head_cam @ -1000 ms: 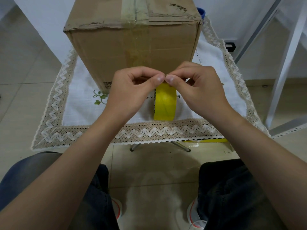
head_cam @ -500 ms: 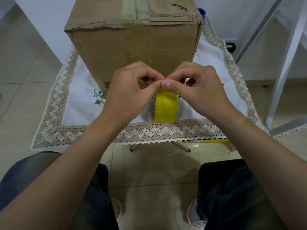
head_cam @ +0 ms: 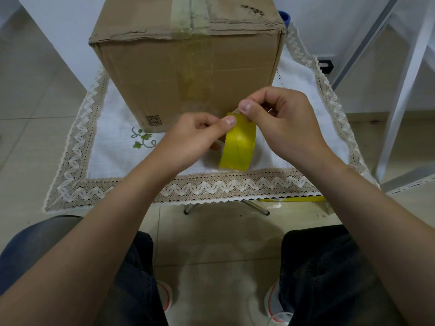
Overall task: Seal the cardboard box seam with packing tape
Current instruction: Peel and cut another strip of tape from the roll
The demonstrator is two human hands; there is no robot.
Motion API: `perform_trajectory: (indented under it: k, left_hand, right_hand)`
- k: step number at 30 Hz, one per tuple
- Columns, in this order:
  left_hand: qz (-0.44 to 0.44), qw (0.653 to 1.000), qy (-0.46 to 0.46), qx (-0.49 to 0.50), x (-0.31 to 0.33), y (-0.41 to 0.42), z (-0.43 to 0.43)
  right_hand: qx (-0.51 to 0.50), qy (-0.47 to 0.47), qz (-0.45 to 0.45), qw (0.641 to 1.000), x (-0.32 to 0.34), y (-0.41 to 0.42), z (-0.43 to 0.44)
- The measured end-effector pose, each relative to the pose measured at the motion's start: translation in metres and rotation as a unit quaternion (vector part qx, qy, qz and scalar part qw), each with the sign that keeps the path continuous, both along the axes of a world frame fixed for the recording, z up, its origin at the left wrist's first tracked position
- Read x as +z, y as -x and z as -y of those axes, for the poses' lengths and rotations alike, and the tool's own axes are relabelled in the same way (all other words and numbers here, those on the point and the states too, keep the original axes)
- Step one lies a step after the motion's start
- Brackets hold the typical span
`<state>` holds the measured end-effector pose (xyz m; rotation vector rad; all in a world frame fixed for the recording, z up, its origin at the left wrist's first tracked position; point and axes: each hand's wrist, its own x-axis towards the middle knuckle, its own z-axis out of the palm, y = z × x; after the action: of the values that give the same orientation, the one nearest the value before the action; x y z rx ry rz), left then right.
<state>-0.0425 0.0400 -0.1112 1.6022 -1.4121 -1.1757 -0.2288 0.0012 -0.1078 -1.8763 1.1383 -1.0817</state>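
A brown cardboard box [head_cam: 164, 74] stands on a small table covered by a white lace-edged cloth [head_cam: 113, 128]. Old clear tape runs over its top seam [head_cam: 188, 17] and down the front face. In front of the box a yellow roll of packing tape [head_cam: 239, 147] stands on edge. My left hand [head_cam: 188, 140] holds the roll from the left, thumb on its top. My right hand [head_cam: 282, 123] pinches the tape's loose end at the top of the roll between thumb and forefinger.
A white metal frame [head_cam: 404, 78] rises at the right. A yellow strip [head_cam: 292, 199] lies under the cloth's front right edge. A blue object [head_cam: 283, 17] peeks out behind the box. My knees and shoes are below, over tiled floor.
Both hands have dropped lower and parted slightly. The left hand has slid down onto the roll; the right hand now lifts the tape end off the roll's top.
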Motion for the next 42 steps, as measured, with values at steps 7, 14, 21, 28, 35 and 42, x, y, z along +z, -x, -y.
perform_trajectory:
  k: [7,14,21,28,35,42]
  left_hand:
    - [-0.136,0.99,-0.002,-0.031,-0.006,0.012,-0.003]
    - [-0.142,0.989,0.023,-0.034,-0.007,0.014,-0.003]
    - [-0.129,0.989,0.049,-0.045,-0.008,0.015,-0.003]
    - [-0.151,0.984,0.074,-0.057,-0.011,0.015,-0.004]
    - [-0.161,0.983,0.074,-0.04,-0.014,0.018,-0.004]
    - [-0.154,0.987,0.045,-0.006,-0.01,0.018,-0.005]
  right_hand:
    - [-0.033,0.037,-0.013,0.999,0.001,0.004,0.002]
    - [-0.054,0.045,-0.022,0.997,0.001,0.004,0.004]
    - [-0.055,0.003,0.013,0.998,0.0,0.003,0.008]
    - [-0.046,-0.007,0.047,0.998,0.0,0.005,0.009]
    - [-0.123,-0.096,0.033,0.987,-0.002,0.004,0.007]
    - [-0.022,-0.276,0.044,0.96,-0.002,0.004,0.007]
